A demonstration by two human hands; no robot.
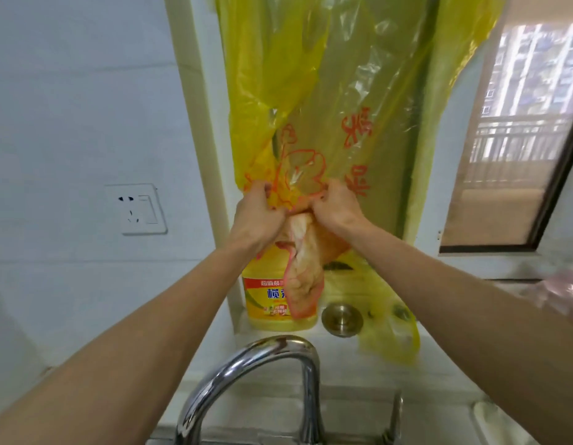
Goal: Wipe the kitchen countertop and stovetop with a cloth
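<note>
Gripping the cloth (302,271) with both hands, I have my left hand (257,216) and my right hand (335,208) raised side by side in front of me, fingers curled tight. The top of the cloth is bunched between them, and each hand also catches the lower edge of the yellow plastic bag (310,91) that hangs down the wall; I cannot tell how much of each grip is cloth and how much is bag. The cloth is pale yellowish with a pink-orange border, and it droops in a limp twist below my hands, its lower end hanging in front of the detergent bottle (265,303).

That bottle is yellow with a red band and blue characters on its label, and it stands on the ledge behind the sink, against the wall corner. Just right of it lies a round metal sink plug (342,318), and further right a crumpled piece of yellow plastic (391,332) rests on the countertop (439,374). The bag above carries red printed characters and a red drawing.

Below my forearms the chrome faucet (262,374) arches toward me, its lever (396,415) to the right. A white wall socket (140,208) sits on the tiled wall at left, and a dark-framed window (519,130) fills the right side.
</note>
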